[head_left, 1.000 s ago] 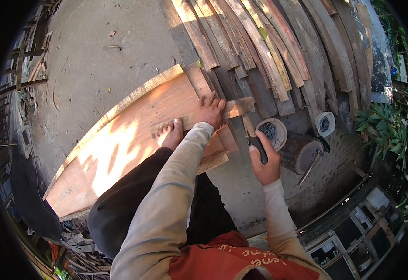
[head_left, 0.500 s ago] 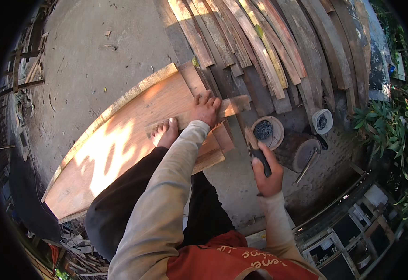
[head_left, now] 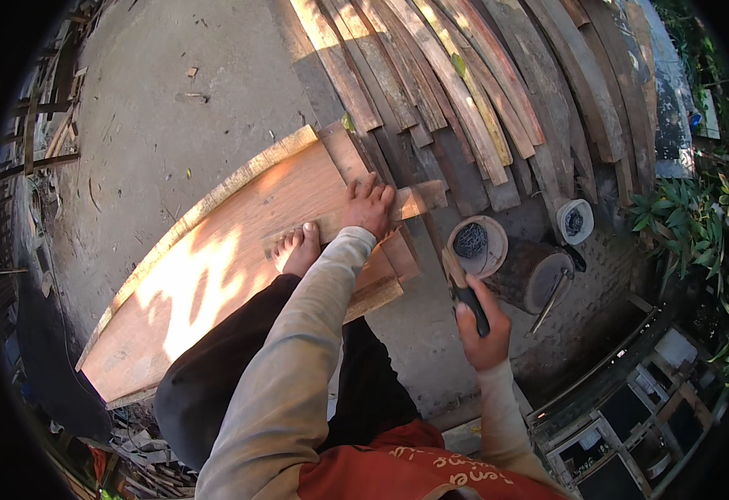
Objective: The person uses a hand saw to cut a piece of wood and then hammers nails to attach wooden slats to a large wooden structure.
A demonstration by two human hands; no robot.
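My left hand point(head_left: 368, 208) presses down on a short wooden board point(head_left: 329, 223), its fingers curled over the board's far edge. My bare foot point(head_left: 299, 250) also bears on this board. Beneath it lies a large plywood panel point(head_left: 239, 208) edged with wooden strips. My right hand point(head_left: 485, 327) is wrapped round the black handle of a handsaw point(head_left: 469, 307). Its blade shows nearly edge-on and points up toward the board's overhanging right end. Whether the teeth touch the wood is too fine to tell.
A round tub of nails point(head_left: 489, 259) and a smaller white bowl of nails point(head_left: 579, 233) stand to the right. Beside them a hammer point(head_left: 552, 300) rests against a log stump point(head_left: 531, 275). Long planks point(head_left: 464, 100) lie at the far right, with leafy plants point(head_left: 681, 217) beyond.
My right hand has drawn the handsaw back toward me and slightly right. My left hand and foot keep their place on the board, while the whole view has shifted slightly.
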